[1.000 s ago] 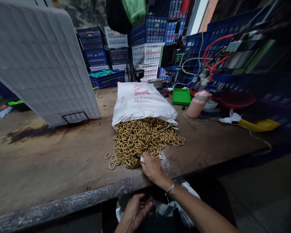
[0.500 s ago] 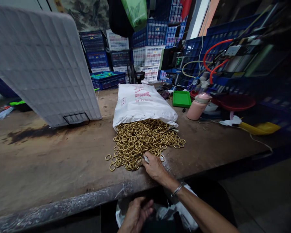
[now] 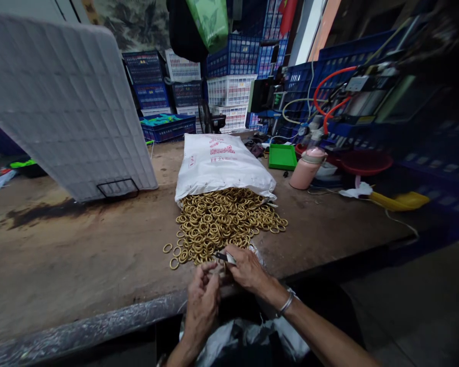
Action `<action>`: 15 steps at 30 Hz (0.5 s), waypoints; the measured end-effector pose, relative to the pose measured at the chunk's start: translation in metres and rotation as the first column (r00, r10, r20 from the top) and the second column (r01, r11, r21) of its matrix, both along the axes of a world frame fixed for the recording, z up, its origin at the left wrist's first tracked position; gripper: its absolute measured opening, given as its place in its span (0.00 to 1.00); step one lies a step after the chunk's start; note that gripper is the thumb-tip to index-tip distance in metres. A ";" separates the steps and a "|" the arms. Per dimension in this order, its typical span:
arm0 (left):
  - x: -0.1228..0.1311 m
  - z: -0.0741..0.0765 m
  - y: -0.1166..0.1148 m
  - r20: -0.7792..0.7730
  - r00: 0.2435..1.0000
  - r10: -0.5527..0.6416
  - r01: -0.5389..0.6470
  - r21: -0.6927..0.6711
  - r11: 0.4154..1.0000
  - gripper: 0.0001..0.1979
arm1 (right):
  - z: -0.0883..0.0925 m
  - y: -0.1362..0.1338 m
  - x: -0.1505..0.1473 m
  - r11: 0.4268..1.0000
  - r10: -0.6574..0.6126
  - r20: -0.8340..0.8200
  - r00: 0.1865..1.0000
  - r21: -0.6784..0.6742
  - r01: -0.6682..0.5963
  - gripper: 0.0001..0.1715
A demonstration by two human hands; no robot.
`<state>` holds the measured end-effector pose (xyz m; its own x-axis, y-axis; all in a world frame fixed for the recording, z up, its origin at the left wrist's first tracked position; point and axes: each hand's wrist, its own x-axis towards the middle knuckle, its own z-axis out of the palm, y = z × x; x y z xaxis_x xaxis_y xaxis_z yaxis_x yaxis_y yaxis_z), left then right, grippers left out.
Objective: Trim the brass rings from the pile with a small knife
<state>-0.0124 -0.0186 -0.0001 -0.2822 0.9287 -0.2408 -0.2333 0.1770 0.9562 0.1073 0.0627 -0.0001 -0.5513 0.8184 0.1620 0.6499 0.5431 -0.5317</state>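
Note:
A heap of brass-coloured rings spills from the mouth of a white woven sack with red print, lying on the table. My right hand is closed on a small knife-like tool with a dark tip and pale body, at the heap's near edge. Close beside it, my left hand has its fingers bent and drawn together near the table's front edge. Whatever lies between the left fingertips is too small to make out. A few loose rings lie left of the heap.
A white padded panel in a black wire stand rises at left. To the right are a green tray, a pink bottle, a red bowl and a yellow scoop-like piece. Stacked crates fill the back.
My left hand has risen from below the table edge to the near side of the heap, beside my right hand. The tool in my right hand now shows more, pointing left.

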 end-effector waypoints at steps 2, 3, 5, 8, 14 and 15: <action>-0.003 0.002 0.011 -0.059 0.998 0.012 -0.008 0.076 0.997 0.16 | 0.002 -0.002 0.001 0.999 0.046 -0.063 0.997 -0.015 -0.047 0.15; -0.004 0.001 0.015 -0.092 0.996 0.004 0.006 0.109 0.994 0.14 | 0.003 -0.003 0.001 0.998 0.057 -0.087 0.995 -0.023 -0.059 0.15; -0.006 -0.001 0.021 -0.161 0.987 -0.025 0.050 0.156 0.986 0.11 | 0.003 -0.004 0.000 0.997 0.066 -0.138 0.988 -0.037 -0.072 0.15; -0.007 -0.004 0.025 -0.196 0.979 -0.055 0.086 0.154 0.984 0.11 | 0.003 -0.004 -0.002 0.994 0.027 -0.224 0.974 -0.095 -0.050 0.10; -0.006 0.002 0.023 -0.113 0.991 -0.074 0.071 -0.026 0.997 0.15 | -0.003 -0.002 -0.008 0.899 -0.172 -0.403 0.899 -0.437 -0.023 0.12; -0.005 0.003 0.022 -0.112 0.990 -0.081 0.078 -0.028 0.997 0.15 | -0.005 -0.002 -0.010 0.870 -0.193 -0.425 0.885 -0.491 -0.046 0.13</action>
